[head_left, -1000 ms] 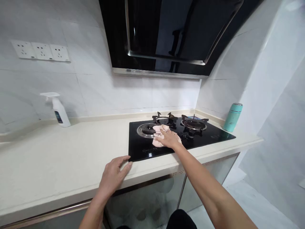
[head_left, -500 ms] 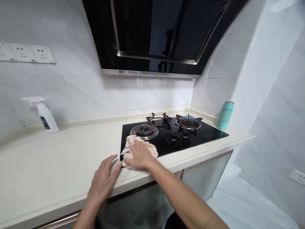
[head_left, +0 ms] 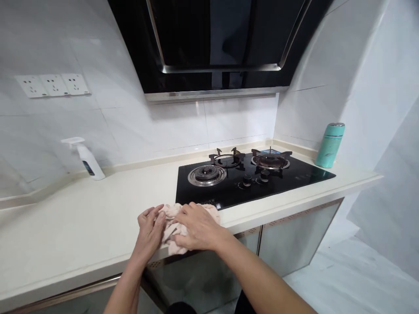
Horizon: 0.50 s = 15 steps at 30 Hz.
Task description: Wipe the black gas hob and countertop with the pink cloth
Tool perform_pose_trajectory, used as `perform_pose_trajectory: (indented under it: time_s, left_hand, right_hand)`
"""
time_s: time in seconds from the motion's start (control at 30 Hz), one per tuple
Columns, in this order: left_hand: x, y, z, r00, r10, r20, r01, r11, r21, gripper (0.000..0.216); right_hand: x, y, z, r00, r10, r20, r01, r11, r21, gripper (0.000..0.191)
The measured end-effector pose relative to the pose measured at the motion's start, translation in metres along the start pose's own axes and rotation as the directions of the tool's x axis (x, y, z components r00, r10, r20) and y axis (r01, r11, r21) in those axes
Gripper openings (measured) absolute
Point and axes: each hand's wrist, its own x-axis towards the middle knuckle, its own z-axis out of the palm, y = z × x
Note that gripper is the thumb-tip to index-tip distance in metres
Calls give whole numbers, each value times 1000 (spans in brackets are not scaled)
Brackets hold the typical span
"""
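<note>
A crumpled pale pink cloth (head_left: 170,213) lies at the front edge of the cream countertop (head_left: 81,218), just off the near left corner of the black glass gas hob (head_left: 294,176). My right hand (head_left: 196,226) rests on top of the cloth with fingers curled over it. My left hand (head_left: 150,226) lies beside it on the left, fingers bent onto the cloth's left edge. Part of the cloth hangs over the counter edge.
A white spray bottle (head_left: 87,159) stands at the back left by the wall. A teal flask (head_left: 330,145) stands right of the hob. Two burners (head_left: 207,174) and knobs sit on the hob. A black range hood (head_left: 216,39) hangs overhead. Wall sockets (head_left: 54,84) are upper left.
My right hand dragged the cloth from the hob's burner area down and left, off the glass to the counter edge. My left hand moved onto the cloth.
</note>
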Motion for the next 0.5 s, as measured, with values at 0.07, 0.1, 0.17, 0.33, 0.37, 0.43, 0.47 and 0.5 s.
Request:
perform_pose_trajectory:
  time_s: [0.07,0.1,0.17,0.33,0.37,0.43,0.47,0.5]
  left_hand:
    - [-1,2,0,1000,7,20,-7,1000,9,60]
    - [-2,3,0,999,19,46,-20,1000,12,60]
    - [-3,8,-1,995,41,88,-42,999,11,59]
    - [-8,19,-3,991,39,127,-40,999,9,54]
    - [-9,20,-3,990,35,135,-37,999,10,53]
    - [-10,22,-3,988,32,150,-34,999,8,51]
    - [-11,23,-3,988,32,154,-34,999,8,51]
    - [-12,24,-3,987,33,155,-35,999,9,51]
  right_hand:
    - [-14,7,-8,999,53,-4,-53,998,41,35]
    - [-22,11,-14,995,98,-8,-97,993,60,33]
    - [-40,24,-26,980,196,-20,-193,977,86,27]
    - [-90,58,-66,914,391,-109,-389,920,43,20]
    - [-102,62,-73,893,433,-125,-432,901,32,21]
    - [-130,70,-86,839,524,-145,-524,851,44,26]
    - [-145,74,-92,808,572,-143,-568,820,74,29]
    - [-162,79,-97,772,622,-133,-610,783,121,33]
